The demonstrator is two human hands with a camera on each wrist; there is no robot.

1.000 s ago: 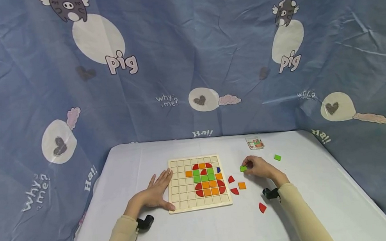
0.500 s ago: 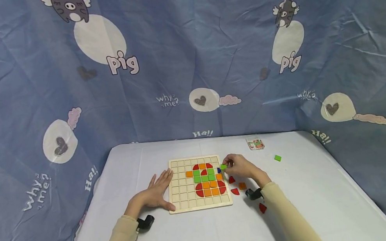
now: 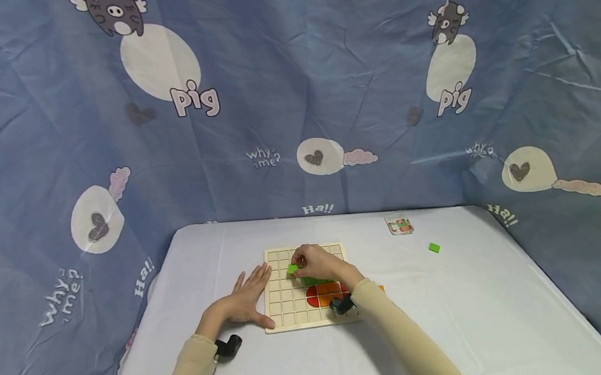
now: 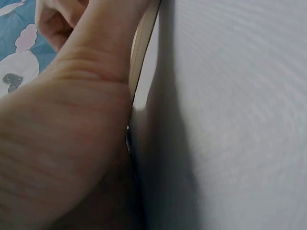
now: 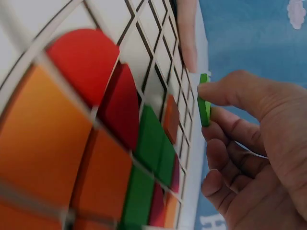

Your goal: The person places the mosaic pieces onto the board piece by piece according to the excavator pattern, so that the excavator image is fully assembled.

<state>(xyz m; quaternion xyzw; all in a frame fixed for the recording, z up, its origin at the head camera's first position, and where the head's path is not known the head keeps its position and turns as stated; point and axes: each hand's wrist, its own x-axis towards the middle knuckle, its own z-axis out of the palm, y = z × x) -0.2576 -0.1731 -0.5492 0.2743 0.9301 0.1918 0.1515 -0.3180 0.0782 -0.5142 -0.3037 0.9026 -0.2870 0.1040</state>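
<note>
Between its thumb and fingers my right hand [image 3: 319, 265] pinches a small green square tile [image 3: 292, 269]. The right wrist view has this green tile [image 5: 204, 100] raised off the gridded wooden board [image 3: 286, 312]. Red, orange and green pieces sit in the board's cells, among them an orange tile [image 5: 171, 117] and a rounded red piece [image 5: 86, 62]. My right hand and forearm cover much of the pattern in the head view. With fingers spread, my left hand [image 3: 242, 302] rests along the board's left edge; in the left wrist view its base hides most of the board.
A second green tile [image 3: 434, 248] lies on the white table [image 3: 490, 314] at the right. Behind it is a small card with a coloured picture [image 3: 399, 225]. Part of an orange tile [image 3: 381, 288] shows beside my right sleeve. A blue patterned cloth [image 3: 249, 113] hangs behind the table.
My right hand has carried the green tile leftward from the table right of the board to above the board's upper left part. The left hand has stayed at the board's edge.
</note>
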